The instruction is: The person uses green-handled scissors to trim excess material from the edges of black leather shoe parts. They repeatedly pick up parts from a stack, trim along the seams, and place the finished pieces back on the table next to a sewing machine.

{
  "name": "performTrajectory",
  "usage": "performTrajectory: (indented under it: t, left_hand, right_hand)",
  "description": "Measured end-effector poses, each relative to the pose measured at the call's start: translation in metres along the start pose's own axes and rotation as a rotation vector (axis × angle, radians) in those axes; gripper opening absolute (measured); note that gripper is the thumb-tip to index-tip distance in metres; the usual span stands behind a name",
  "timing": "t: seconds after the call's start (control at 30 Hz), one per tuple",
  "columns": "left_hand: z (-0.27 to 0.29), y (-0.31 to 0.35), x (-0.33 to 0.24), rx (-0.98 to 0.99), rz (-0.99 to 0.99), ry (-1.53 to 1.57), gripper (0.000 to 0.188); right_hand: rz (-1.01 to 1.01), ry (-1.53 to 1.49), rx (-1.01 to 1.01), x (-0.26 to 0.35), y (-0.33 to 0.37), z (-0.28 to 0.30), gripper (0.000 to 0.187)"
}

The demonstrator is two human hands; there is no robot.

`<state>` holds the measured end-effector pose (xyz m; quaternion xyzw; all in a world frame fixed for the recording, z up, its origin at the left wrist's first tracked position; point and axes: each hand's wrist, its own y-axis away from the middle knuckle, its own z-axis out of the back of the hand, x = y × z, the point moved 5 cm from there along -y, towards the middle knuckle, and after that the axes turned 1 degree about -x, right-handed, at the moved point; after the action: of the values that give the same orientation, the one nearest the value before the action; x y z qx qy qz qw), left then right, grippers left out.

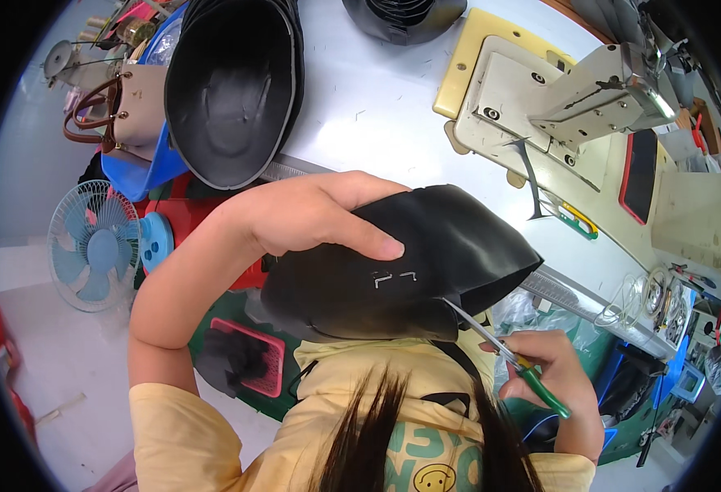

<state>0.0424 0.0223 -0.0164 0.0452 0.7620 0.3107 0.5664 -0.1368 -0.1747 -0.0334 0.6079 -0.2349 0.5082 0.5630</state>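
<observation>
One hollow, bag-like piece of smooth black leather-like sheet (450, 238) hangs under your left hand (315, 215), pinned by the thumb, its open mouth facing to the right of your left fingers. Two small pale corner-shaped marks (395, 280) show just below your left thumb tip. Your slim metal pointed tool with a green-and-yellow handle (532, 377) reaches up from your right fingers, its tip at the fold below and right of that thumb.

The likeliest trouble is a slip: if the limp sheet gives or twists under a light pinch, the point could scratch or pierce the black face, or run on toward your left thumb. Pushed too far, it might also catch an inner layer. Your yellow T-shirt (352, 377) lies just behind the lower edge, so a stray jab could snag it.

Your left fingers are bent over the upper edge, thumb in front; the other fingertips are hidden, so how hard they squeeze cannot be told. Your right fingers are curled closed around the tool's handle.

Beyond your left fingers stands a large black oval hollow form (229, 90); farther off, up and right of both hands, is a cream sewing machine (582, 94) on the white table (368, 107).
</observation>
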Motion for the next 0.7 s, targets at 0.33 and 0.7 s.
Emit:
performTrajectory:
  t: [0.33, 0.7]
  left_hand:
    - [-0.015, -0.016, 0.005, 0.301, 0.025, -0.050, 0.045]
    - [-0.009, -0.021, -0.004, 0.267, -0.103, -0.192, 0.040]
  right_hand:
    - [-0.040, -0.095, 0.142, -0.011, 0.004, -0.005, 0.055]
    - [-0.220, -0.272, 0.176, -0.015, 0.004, -0.011, 0.059]
